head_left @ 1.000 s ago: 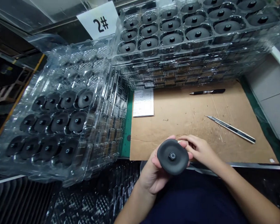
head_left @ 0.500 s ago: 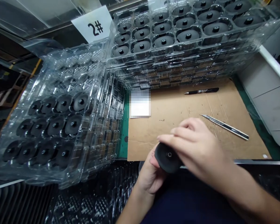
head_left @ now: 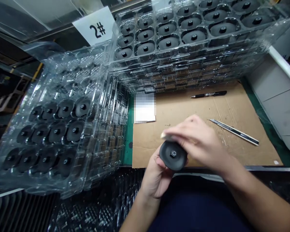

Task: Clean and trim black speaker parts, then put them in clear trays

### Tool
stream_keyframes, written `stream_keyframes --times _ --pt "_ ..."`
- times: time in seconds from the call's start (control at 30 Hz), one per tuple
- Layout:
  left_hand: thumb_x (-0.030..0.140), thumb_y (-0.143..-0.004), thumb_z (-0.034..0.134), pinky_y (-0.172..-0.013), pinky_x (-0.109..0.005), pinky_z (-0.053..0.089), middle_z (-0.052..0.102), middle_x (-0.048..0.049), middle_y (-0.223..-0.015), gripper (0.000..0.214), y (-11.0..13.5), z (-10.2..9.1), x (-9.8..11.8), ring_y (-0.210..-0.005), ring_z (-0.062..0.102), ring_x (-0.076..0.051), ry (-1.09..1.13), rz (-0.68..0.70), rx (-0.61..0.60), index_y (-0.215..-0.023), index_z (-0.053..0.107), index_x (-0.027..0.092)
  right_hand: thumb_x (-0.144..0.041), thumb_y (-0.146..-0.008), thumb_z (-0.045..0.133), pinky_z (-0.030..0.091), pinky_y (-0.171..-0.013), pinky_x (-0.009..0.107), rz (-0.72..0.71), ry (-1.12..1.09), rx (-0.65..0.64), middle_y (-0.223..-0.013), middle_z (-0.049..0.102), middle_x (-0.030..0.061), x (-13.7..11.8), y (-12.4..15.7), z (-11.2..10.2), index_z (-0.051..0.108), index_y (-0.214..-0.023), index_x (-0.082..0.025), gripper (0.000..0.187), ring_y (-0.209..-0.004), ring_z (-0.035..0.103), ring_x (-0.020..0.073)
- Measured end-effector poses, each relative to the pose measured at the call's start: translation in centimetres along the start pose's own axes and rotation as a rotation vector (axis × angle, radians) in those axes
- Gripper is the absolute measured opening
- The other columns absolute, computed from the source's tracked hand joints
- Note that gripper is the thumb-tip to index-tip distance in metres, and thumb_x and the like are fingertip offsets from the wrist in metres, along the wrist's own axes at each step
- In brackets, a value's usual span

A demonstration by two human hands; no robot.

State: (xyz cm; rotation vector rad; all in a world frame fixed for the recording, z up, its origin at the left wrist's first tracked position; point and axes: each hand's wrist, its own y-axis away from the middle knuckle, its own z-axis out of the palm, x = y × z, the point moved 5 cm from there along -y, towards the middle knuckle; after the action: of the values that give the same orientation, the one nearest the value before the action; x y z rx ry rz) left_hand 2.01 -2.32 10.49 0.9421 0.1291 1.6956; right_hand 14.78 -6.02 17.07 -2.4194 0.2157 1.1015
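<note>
- Over the cardboard sheet (head_left: 174, 109), your left hand (head_left: 156, 175) holds the round black disc (head_left: 173, 155) closed from beneath, stud toward you
- your right hand (head_left: 195, 141), half curled, sits nearer its far rim — contact unclear

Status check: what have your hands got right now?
Left hand cradling black disc part. Right hand over its top edge. Utility knife lying on cardboard sheet, right of the hands.
</note>
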Motion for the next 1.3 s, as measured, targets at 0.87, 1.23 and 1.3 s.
stream_keyframes --times 0.87,1.23,1.3 --pt "0.031 -0.067 0.076 -0.09 -0.024 0.048 0.065 -0.0045 -0.111 0.046 -0.3 -1.2 0.7 -0.104 0.06 -0.019 -0.044 0.144 0.116 -0.11 0.062 0.022 -0.011 -0.087 0.047 0.048 -0.072 0.022 0.117 -0.19 -0.204 -0.085 0.062 0.0023 -3.1 0.1 1.9 0.065 -0.101 -0.018 0.024 -0.077 0.057 0.0105" --pt "0.032 -0.065 0.077 -0.089 -0.019 0.047 0.065 -0.0013 -0.115 0.051 0.0 -0.5 1.4 -0.103 0.06 -0.014 0.039 0.154 -0.012 -0.113 0.062 0.027 -0.01 -0.086 0.051 0.043 -0.062 0.02 0.159 0.03 -0.141 -0.08 0.059 0.0009 -1.7 3.1 -0.7 0.063 -0.104 -0.019 0.024 -0.066 0.052 0.0076" --pt "0.027 -0.07 0.075 -0.09 -0.017 0.044 0.065 0.0006 -0.115 0.044 0.0 -0.4 1.1 -0.105 0.059 -0.011 0.063 0.136 -0.036 -0.112 0.062 0.029 -0.01 -0.086 0.05 0.042 -0.065 0.025 0.054 0.163 -0.023 -0.084 0.062 0.0035 -1.8 2.4 -1.0 0.063 -0.105 -0.017 0.024 -0.07 0.053 0.011"
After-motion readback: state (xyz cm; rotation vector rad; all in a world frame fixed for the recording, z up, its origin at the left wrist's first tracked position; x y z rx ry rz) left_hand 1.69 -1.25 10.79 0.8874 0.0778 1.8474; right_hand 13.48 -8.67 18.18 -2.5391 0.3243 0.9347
